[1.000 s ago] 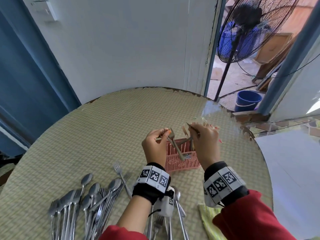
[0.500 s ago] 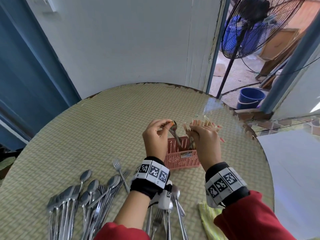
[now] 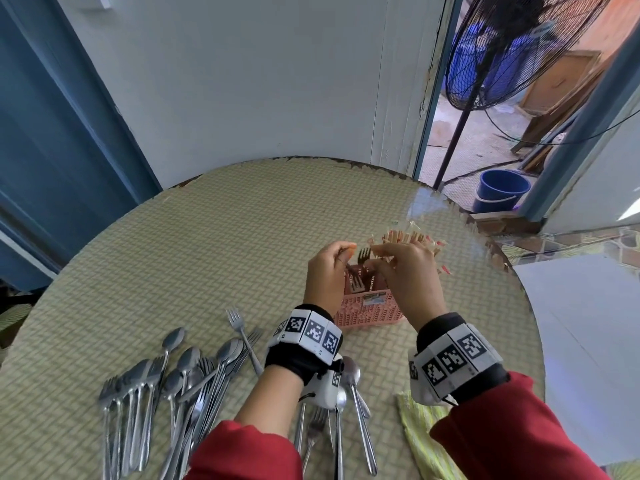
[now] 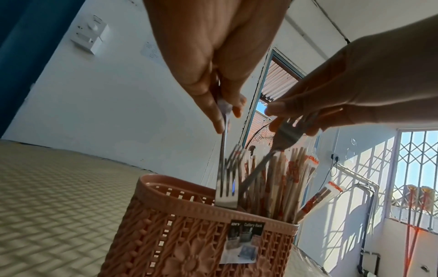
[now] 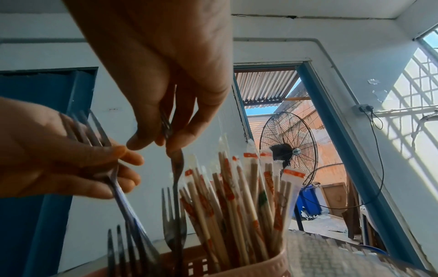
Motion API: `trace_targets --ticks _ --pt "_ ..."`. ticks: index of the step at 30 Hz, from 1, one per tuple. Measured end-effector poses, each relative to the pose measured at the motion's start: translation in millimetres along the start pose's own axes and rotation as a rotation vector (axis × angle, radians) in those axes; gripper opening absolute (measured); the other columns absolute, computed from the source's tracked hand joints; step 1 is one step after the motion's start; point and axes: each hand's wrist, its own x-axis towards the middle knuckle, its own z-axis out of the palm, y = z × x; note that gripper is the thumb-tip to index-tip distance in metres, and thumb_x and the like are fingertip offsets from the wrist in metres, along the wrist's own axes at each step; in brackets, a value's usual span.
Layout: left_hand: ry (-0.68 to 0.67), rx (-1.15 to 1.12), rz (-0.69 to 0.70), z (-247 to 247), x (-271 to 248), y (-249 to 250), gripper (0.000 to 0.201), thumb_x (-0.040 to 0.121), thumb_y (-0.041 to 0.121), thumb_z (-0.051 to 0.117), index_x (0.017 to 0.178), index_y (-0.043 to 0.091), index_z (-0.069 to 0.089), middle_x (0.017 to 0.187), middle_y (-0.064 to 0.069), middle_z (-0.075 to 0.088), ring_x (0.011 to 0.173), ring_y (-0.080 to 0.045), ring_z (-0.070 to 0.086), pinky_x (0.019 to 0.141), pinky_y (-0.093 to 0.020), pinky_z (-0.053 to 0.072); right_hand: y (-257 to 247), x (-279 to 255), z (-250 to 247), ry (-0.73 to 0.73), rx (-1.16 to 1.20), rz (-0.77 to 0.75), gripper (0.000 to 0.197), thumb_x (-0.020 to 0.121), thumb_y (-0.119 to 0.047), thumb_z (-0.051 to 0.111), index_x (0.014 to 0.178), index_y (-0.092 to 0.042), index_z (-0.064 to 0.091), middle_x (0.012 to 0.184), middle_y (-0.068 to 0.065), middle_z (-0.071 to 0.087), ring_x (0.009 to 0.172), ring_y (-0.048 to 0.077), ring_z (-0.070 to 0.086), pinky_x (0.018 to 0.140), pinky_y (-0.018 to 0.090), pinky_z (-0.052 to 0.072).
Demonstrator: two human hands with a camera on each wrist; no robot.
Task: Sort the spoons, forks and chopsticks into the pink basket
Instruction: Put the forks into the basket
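Bench, round, with a woven-pattern top. Pink basket stands on it toward the right side, just beyond both wrists, upright, with a printed label on its near wall.

Left hand above the basket's left part, thumb and fingers pinched on a fork just below its head, tines up, handle slanting down into the basket. Right hand close beside it, fingertips nearly meeting the left's, pinched on a second fork at the head, its handle also angled down into the basket.

Wrapped chopsticks fill the basket's right part, standing on end, the paper sleeves marked red. Other forks stand tines up beside them.

Loose spoons and forks lie in a spread heap on the bench at near left. A smaller cluster of spoons lies under the left wrist. Yellow-green cloth lies at the near edge, below the right wrist.

Standing fan and blue bucket sit out past the doorway.
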Motion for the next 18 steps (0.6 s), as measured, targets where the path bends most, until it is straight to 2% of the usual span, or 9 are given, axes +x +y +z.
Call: trace_targets --ticks 3,5,7,9,11,13,16,18 --pt "-0.202 0.071 -0.084 3 1 -3 0.036 0.098 0.029 0.042 0.128 0.011 0.047 0.128 -0.007 0.055 0.118 -0.018 0.053 0.092 -0.025 0.042 -7 -2 2 -0.082 -0.001 -0.085 0.028 0.087 -0.012 0.062 0.115 -0.01 0.065 0.11 0.007 0.067 0.107 0.024 0.057 0.096 0.033 0.043" --pt "-0.293 0.092 -0.11 3 -1 -8 0.046 0.095 0.029 0.048 0.137 0.013 0.037 0.142 -0.006 0.042 0.131 -0.017 0.04 0.104 -0.028 0.035 -10 -8 2 -0.116 -0.009 -0.099 0.031 0.092 -0.007 0.053 0.121 -0.008 0.061 0.118 0.008 0.064 0.114 0.023 0.054 0.099 0.028 0.036" --pt "-0.323 0.071 -0.13 -2 -5 -10 0.051 0.092 0.026 0.054 0.139 0.019 0.036 0.144 -0.002 0.039 0.133 -0.014 0.036 0.109 -0.033 0.032 -10 -15 0 -0.099 -0.009 -0.096 0.031 0.093 -0.006 0.048 0.121 -0.008 0.06 0.117 0.007 0.064 0.113 0.022 0.053 0.095 0.022 0.033" --pt "-0.275 0.009 -0.104 -11 -14 -12 0.046 0.091 0.022 0.055 0.135 0.022 0.042 0.139 0.001 0.044 0.129 -0.012 0.041 0.106 -0.032 0.038 -11 -24 -1 -0.056 0.019 -0.093 0.029 0.093 -0.005 0.048 0.117 -0.01 0.063 0.11 0.004 0.066 0.105 0.02 0.054 0.091 0.021 0.036" --pt "-0.176 -0.019 -0.077 -23 -27 -15 0.037 0.093 0.02 0.052 0.129 0.023 0.048 0.134 0.004 0.05 0.122 -0.007 0.047 0.093 -0.017 0.043 -11 -34 -2 -0.014 0.071 -0.102 0.025 0.091 -0.004 0.05 0.109 -0.011 0.065 0.101 -0.004 0.065 0.095 0.018 0.056 0.086 0.028 0.045" --pt "-0.086 0.005 -0.107 -35 -44 -21 0.029 0.093 0.019 0.05 0.122 0.022 0.053 0.124 0.009 0.055 0.112 -0.003 0.052 0.08 -0.009 0.044 -11 -46 0 -0.006 0.103 -0.112 0.024 0.089 -0.002 0.052 0.105 -0.011 0.067 0.094 -0.01 0.06 0.089 0.013 0.054 0.081 0.026 0.046" --pt "-0.015 0.017 -0.181 -52 -71 -42 0.023 0.092 0.014 0.052 0.113 0.022 0.057 0.114 0.01 0.06 0.102 0.001 0.055 0.082 -0.012 0.046 -5 -67 13 -0.054 0.121 -0.1 0.022 0.088 -0.001 0.053 0.101 -0.011 0.068 0.091 -0.01 0.062 0.082 0.008 0.055 0.076 0.024 0.048" --pt "0.018 0.02 -0.247 -60 -91 -60 0.021 0.09 0.011 0.053 0.108 0.021 0.06 0.108 0.009 0.062 0.097 0.002 0.056 0.08 -0.011 0.045 2 -81 28 -0.103 0.152 -0.066 0.022 0.085 0.001 0.055 0.097 -0.011 0.069 0.087 -0.009 0.066 0.077 0.004 0.057 0.072 0.019 0.048"
